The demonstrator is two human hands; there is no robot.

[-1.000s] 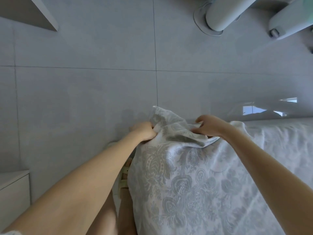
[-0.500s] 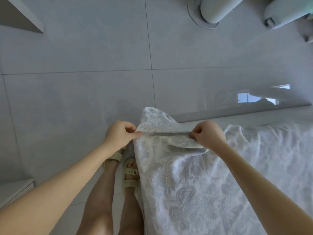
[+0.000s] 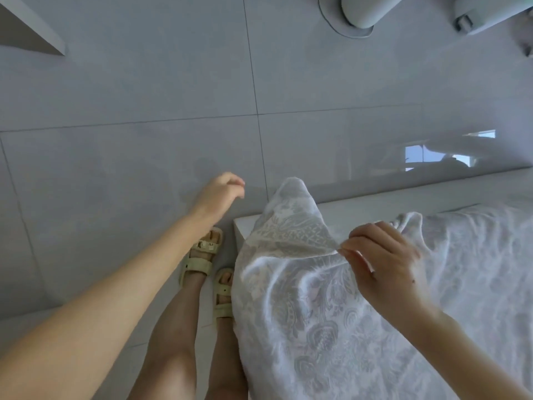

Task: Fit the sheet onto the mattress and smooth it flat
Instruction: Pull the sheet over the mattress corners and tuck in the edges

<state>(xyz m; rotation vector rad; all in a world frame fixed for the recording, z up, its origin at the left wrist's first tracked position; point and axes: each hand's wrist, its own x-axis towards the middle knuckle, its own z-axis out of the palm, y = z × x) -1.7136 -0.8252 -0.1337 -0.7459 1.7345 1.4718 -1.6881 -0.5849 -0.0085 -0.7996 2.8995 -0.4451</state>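
A white sheet (image 3: 331, 313) with a pale grey floral pattern lies over the bed at the lower right. Its corner stands up in a peak near the bare white corner of the mattress (image 3: 375, 203). My right hand (image 3: 383, 261) pinches a fold of the sheet just right of that peak, fingers closed on the cloth. My left hand (image 3: 219, 194) hangs free over the floor to the left of the bed, fingers loosely curled, holding nothing and not touching the sheet.
Grey floor tiles (image 3: 129, 116) fill the left and top. My legs and pale sandals (image 3: 202, 255) stand beside the bed's corner. A white round-based stand (image 3: 354, 15) and another white appliance (image 3: 484, 15) sit at the top right. A white furniture edge (image 3: 28, 30) is at top left.
My left hand has let go of the sheet and moved left, away from the bed. My right hand still holds the fold and has shifted right. The sheet's corner now stands loose.
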